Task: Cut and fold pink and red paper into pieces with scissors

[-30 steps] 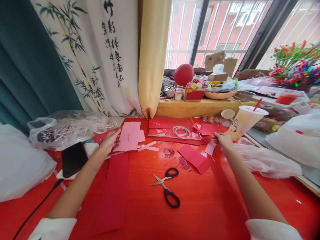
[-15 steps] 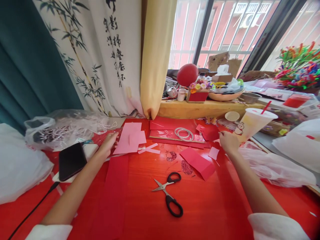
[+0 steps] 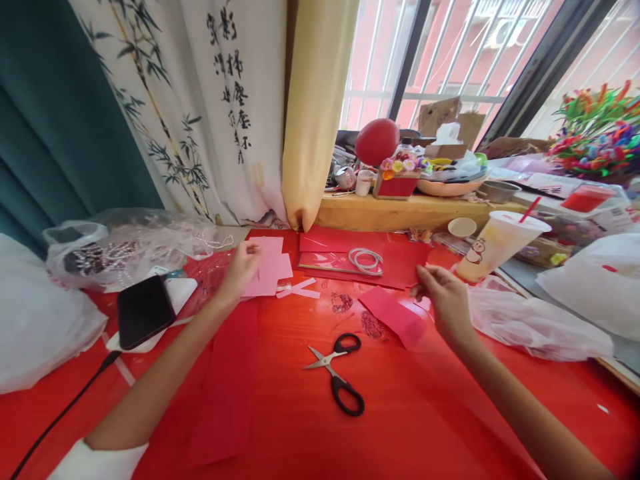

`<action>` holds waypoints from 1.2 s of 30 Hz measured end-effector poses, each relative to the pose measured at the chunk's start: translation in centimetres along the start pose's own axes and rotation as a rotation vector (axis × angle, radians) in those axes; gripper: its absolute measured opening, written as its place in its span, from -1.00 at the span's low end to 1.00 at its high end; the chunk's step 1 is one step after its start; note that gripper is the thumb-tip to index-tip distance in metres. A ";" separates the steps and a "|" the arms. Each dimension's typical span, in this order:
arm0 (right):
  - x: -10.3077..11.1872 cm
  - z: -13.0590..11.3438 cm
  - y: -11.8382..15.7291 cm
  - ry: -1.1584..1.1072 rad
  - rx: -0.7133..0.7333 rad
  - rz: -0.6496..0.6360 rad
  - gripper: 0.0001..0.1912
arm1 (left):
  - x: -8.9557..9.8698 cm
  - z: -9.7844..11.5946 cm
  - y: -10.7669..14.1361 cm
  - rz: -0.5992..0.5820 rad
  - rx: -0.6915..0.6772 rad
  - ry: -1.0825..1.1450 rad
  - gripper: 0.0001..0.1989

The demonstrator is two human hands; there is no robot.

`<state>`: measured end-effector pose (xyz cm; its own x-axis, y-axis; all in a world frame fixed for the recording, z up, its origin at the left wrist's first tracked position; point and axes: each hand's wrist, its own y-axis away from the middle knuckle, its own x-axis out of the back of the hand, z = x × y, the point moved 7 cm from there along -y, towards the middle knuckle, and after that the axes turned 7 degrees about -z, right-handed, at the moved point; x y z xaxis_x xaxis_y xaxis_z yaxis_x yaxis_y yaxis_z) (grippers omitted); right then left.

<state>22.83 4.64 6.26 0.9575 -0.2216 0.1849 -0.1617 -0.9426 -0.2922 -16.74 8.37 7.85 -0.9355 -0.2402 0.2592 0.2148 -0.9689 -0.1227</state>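
Note:
My left hand (image 3: 242, 268) is over the left edge of the pink paper sheets (image 3: 267, 270), its fingers bent together; what they pinch, if anything, is hidden. On the right, my right hand (image 3: 443, 293) is raised beside the red paper piece (image 3: 393, 315), thumb and fingers drawn together, and whatever is between them is too small to name. Black-handled scissors (image 3: 336, 373) lie with blades apart between my forearms. Pink strips (image 3: 300, 289) cross each other beside the sheets. A coiled white cord (image 3: 366, 261) rests on red sheets (image 3: 325, 241) at the back.
A phone (image 3: 145, 312) with a cable lies at left, near plastic bags (image 3: 45, 313). At right stand a drink cup (image 3: 500, 245) with a straw and a crumpled plastic bag (image 3: 535, 323). A balloon (image 3: 377, 141) and a flower box (image 3: 397, 183) sit on the sill.
My left hand has moved right, onto the pink sheets. My right hand has come slightly left and nearer to me, away from the cup. The view has shifted slightly.

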 end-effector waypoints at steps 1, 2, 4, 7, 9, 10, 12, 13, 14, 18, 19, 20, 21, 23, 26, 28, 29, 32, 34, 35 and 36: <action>-1.7 -1.0 1.9 -0.020 0.008 -0.053 -0.77 | -1.5 1.0 1.2 -0.070 -0.028 -0.005 -0.63; -3.3 -1.9 3.6 -0.038 -0.001 -0.110 -0.78 | -3.6 2.2 2.7 -0.222 -0.081 -0.026 -0.57; -6.1 -3.1 6.4 -0.114 -0.060 -0.235 -0.78 | -7.6 3.8 6.1 -0.554 -0.127 -0.034 -0.51; -8.6 -4.5 8.5 -0.172 -0.108 -0.408 -0.73 | -9.8 5.1 9.8 -0.741 -0.152 -0.121 -0.64; -9.1 -4.7 8.9 -0.208 -0.123 -0.472 -0.74 | -9.9 5.4 10.7 -0.742 -0.148 -0.137 -0.69; -9.2 -4.7 9.0 -0.220 -0.132 -0.507 -0.74 | -9.7 5.4 10.7 -0.735 -0.139 -0.124 -0.69; -9.6 -4.3 9.4 -0.228 -0.156 -0.591 -0.71 | -9.5 5.3 10.6 -0.726 -0.113 -0.079 -0.67; -9.8 -4.0 9.6 -0.230 -0.169 -0.631 -0.69 | -9.4 5.2 10.5 -0.721 -0.106 -0.059 -0.65; -10.0 -3.6 9.9 -0.234 -0.182 -0.661 -0.67 | -9.4 5.1 10.5 -0.714 -0.104 -0.043 -0.63; -10.5 -2.5 10.6 -0.262 -0.234 -0.724 -0.69 | -9.1 5.1 10.3 -0.642 -0.144 0.016 -0.68; -10.6 -2.4 10.7 -0.261 -0.239 -0.733 -0.69 | -8.9 5.1 10.2 -0.611 -0.155 0.043 -0.70; -10.5 -2.3 10.6 -0.257 -0.237 -0.740 -0.68 | -8.5 5.3 10.0 -0.571 -0.171 0.073 -0.72; -10.5 -2.3 10.5 -0.253 -0.233 -0.741 -0.66 | -7.9 5.4 9.6 -0.526 -0.188 0.106 -0.73; -10.1 -2.3 10.2 -0.245 -0.225 -0.718 -0.62 | -6.4 5.8 8.5 -0.438 -0.225 0.148 -0.74; -9.3 -2.1 9.6 -0.263 -0.236 -0.635 -0.58 | -3.4 6.1 6.4 -0.369 -0.240 0.035 -0.73; -9.0 -1.8 9.4 -0.301 -0.254 -0.583 -0.59 | -1.7 5.9 5.1 -0.410 -0.216 -0.234 -0.71; -8.8 -1.7 9.3 -0.322 -0.261 -0.561 -0.60 | -1.1 5.7 4.7 -0.462 -0.204 -0.417 -0.71; -8.0 -1.7 8.9 -0.366 -0.253 -0.450 -0.62 | 0.5 4.7 4.3 -0.598 -0.168 -0.879 -0.71; -6.8 -1.9 8.4 -0.388 -0.223 -0.332 -0.61 | 1.0 3.2 4.8 -0.759 -0.057 -1.105 -0.72; -6.1 -2.0 8.0 -0.405 -0.204 -0.265 -0.60 | 1.3 2.3 5.2 -0.838 0.045 -1.199 -0.70; -5.2 -2.1 7.6 -0.428 -0.181 -0.200 -0.59 | 1.8 1.5 5.5 -0.897 0.152 -1.274 -0.67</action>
<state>16.16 -1.87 5.05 0.9800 0.0540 -0.1916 0.0320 -0.9928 -0.1157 -16.79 2.52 9.04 0.0587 0.5833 0.8101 -0.1625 -0.7951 0.5842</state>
